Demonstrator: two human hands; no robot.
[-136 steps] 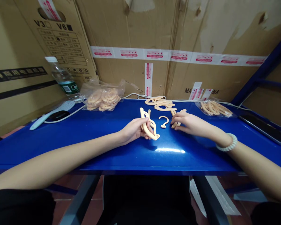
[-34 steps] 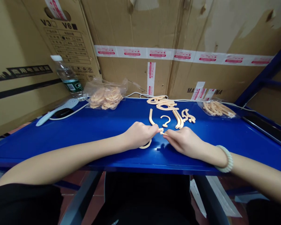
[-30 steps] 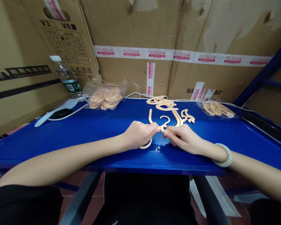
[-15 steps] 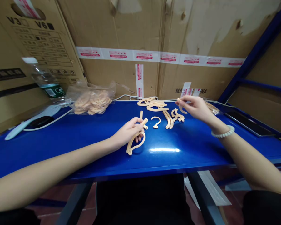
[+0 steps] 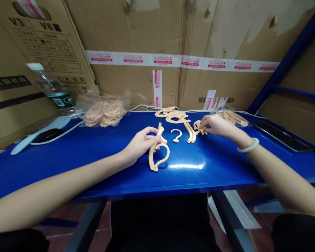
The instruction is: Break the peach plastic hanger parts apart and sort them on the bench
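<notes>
My left hand [image 5: 147,141] is closed on a beige plastic folding-hanger piece [image 5: 152,161], a curved arm with a hook joined at its lower end. Under and behind those fingers lies another straight beige arm [image 5: 160,126], partly hidden. My right hand [image 5: 215,125] has its fingertips pinched down on a small cluster of beige hooks [image 5: 198,125]; the fingers partly cover what they grip. Between the hands, a single loose hook [image 5: 177,135] rests on the blue table [image 5: 136,180]. Beside it lie a few curved hanger arms [image 5: 190,133].
Assembled-looking hangers [image 5: 173,115] lie at the back. Bagged beige parts [image 5: 105,112] stand left, near a bottle [image 5: 54,91], a pale blue brush-like tool [image 5: 42,133] and a black object [image 5: 47,135]. A second bag [image 5: 232,117] and a phone [image 5: 282,137] are right. Cardboard [image 5: 136,31] walls the back.
My right hand has come down with its hook from above the table to the hook cluster. My left hand has shifted slightly right, still holding the hanger piece.
</notes>
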